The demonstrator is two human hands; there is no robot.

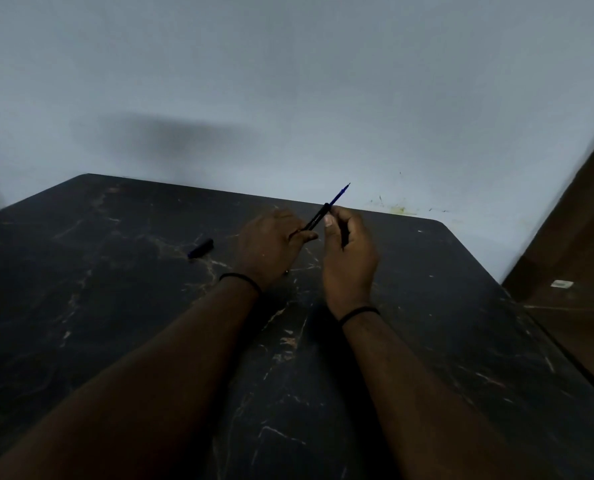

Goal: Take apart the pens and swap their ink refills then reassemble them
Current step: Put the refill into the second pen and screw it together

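Both hands are raised over the table (115,306), probably so the parts can slide freely. The left hand (271,244) grips the dark barrel (318,218) at its lower end, its fingers curled round it. The right hand (349,251) pinches near the barrel's upper end and holds another dark thin piece (344,237), which I cannot identify. The blue refill (340,192) comes out of the barrel. The long axis runs diagonal, tip pointing up, right and away, toward the wall (288,81). A cap (201,248) lies on the table, left of the hands.
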